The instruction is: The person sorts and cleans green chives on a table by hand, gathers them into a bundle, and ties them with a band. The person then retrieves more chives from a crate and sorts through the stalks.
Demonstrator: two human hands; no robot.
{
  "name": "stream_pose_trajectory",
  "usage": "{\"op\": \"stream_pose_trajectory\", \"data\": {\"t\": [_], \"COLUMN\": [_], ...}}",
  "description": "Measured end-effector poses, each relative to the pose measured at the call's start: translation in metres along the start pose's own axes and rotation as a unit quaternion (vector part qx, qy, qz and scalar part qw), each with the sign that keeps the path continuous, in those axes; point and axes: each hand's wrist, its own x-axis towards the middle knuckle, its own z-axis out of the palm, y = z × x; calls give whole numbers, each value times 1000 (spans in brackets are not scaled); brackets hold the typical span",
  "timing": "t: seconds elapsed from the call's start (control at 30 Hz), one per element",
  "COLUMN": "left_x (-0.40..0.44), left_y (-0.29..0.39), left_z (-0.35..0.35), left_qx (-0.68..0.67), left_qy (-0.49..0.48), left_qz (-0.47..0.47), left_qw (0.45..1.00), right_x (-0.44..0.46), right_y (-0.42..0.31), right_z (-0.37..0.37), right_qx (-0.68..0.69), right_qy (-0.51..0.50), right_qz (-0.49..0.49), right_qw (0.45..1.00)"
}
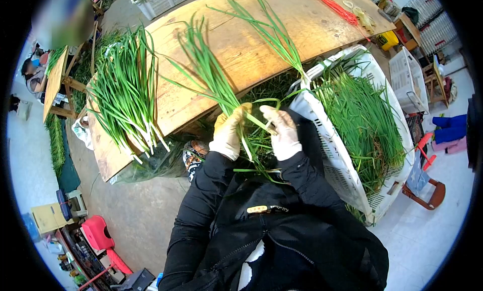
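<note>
My left hand (pixel 227 134), in a pale glove with yellowed fingers, is closed around a small bunch of green chives (pixel 214 79). Their leaves reach up over the wooden table, and the pale stem ends point down toward my lap. Close by on the right, my right hand (pixel 284 133), also gloved, has its fingers pinched at the end of a pale stem from the bunch. Loose leaves hang below both hands. On the table's left end lies a large pile of chives (pixel 126 84), and a few more chives (pixel 284 44) lie at its right edge.
A white plastic crate (pixel 327 135) full of chives stands tilted at my right. The wooden table (pixel 176 99) curves in front of me. Red ties (pixel 334 6) lie at its far right. Another person (pixel 37 82) is at the far left, near a second wooden table (pixel 54 84).
</note>
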Motion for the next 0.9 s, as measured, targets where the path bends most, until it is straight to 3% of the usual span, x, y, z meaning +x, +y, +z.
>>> {"op": "stream_pose_trajectory", "data": {"t": [0.1,0.13,0.2,0.23,0.27,0.3,0.33,0.37,0.4,0.47,0.5,0.53,0.6,0.67,0.73,0.8,0.83,0.87,0.9], "left_x": [5,4,10,10,7,5,2,0,-2,-3,0,-1,-1,1,3,3,2,0,0], "left_y": [17,29,39,45,53,57,60,61,62,51,43,37,25,26,28,35,41,47,51], "left_z": [-9,-11,-26,-24,-22,-20,-18,-15,-15,-18,-24,-21,-26,-20,-27,-31,-31,-30,-29], "left_qx": [15,0,43,66,75,76,77,29,-22,-123,-127,-145,-134,-171,-167,-152,-127,-103,-84], "left_qy": [4,13,9,11,9,19,27,17,-14,-39,-62,-26,-75,-89,-160,-130,-120,-107,-74], "left_qz": [-2,-3,43,101,129,141,151,120,62,-53,-89,-141,-174,-225,-180,-141,-120,-97,-93], "left_qw": [1000,1000,998,993,989,987,985,992,998,990,986,979,973,955,956,969,977,984,989], "right_x": [-3,-6,-13,-15,-15,-12,-13,5,15,38,44,42,60,99,126,134,119,106,105], "right_y": [-20,-28,-22,-41,-45,-40,-41,-50,-68,-94,-108,-126,-137,-120,-116,-117,-120,-131,-123], "right_z": [-24,-30,-78,-82,-76,-90,-94,-97,-87,-84,-67,-44,-29,-53,-48,-45,-31,-18,-14], "right_qx": [133,211,162,-47,-308,-523,-700,-679,-585,-560,-675,-707,-693,-785,-830,-767,-444,-317,-326], "right_qy": [-180,-299,-299,-333,-355,-338,-292,-246,-153,-17,57,50,40,14,-38,-36,-99,-144,-160], "right_qz": [25,48,116,183,189,35,-117,-31,7,-124,-243,-270,-190,-278,-143,-88,-51,-7,17], "right_qw": [974,929,933,924,862,781,641,692,797,819,694,651,694,554,538,635,889,938,932]}}
